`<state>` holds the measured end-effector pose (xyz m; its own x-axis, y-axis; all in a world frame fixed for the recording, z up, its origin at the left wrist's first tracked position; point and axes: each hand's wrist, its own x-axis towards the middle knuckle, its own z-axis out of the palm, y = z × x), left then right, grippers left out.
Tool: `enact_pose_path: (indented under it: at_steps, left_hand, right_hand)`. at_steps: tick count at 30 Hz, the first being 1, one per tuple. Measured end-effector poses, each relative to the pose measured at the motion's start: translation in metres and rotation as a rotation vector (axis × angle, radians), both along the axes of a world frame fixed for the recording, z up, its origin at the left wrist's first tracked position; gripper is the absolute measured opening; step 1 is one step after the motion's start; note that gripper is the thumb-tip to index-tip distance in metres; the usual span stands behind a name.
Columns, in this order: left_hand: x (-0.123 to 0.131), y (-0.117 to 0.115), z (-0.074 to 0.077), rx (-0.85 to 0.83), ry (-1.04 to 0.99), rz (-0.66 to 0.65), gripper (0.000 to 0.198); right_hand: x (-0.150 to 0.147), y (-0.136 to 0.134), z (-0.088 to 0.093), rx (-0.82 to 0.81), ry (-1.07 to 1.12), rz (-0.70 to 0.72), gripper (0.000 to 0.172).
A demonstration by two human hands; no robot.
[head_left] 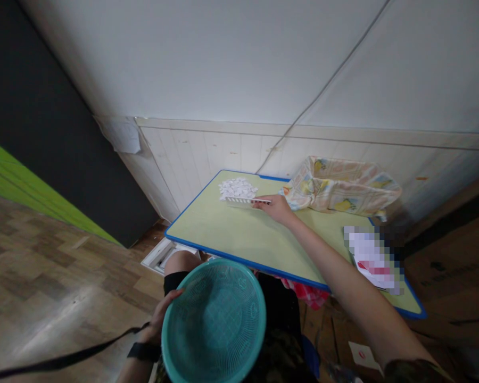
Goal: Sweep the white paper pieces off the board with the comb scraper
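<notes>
My left hand (pixel 162 314) grips the left rim of a teal plastic mesh basket (pixel 259 314), which rests over my lap, tilted towards me. Nothing shows inside the basket. Out over the pale green table (pixel 259 234), my right hand (pixel 277 208) is closed on one end of a white slotted strip (pixel 238 200), like a comb or rack. The strip lies along the near side of a pile of small flat white pieces (pixel 238 187), close to or touching it. What the pieces are I cannot make out.
A cloth-lined basket (pixel 355 198) with a fruit print stands at the table's back right. Blurred papers (pixel 371 260) lie on the right end. The wall (pixel 223 69) borders the back; a grey cable (pixel 323 88) runs down it. Cardboard (pixel 447 271) stands at right.
</notes>
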<state>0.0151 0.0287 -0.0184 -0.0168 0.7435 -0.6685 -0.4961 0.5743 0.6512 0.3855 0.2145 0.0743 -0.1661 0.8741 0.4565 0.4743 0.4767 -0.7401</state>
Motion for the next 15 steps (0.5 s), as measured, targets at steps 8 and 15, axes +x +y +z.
enact_pose_path:
  at_steps: [8, 15]
  left_hand:
    - [0.0, 0.014, -0.028, 0.056, -0.052, 0.023, 0.012]
    - [0.009, 0.016, -0.047, 0.023, -0.195, -0.08, 0.017]
  right_hand:
    - [-0.012, 0.015, -0.001, 0.014, -0.087, -0.026, 0.024]
    - [0.005, 0.009, -0.005, -0.029, -0.042, -0.052, 0.035]
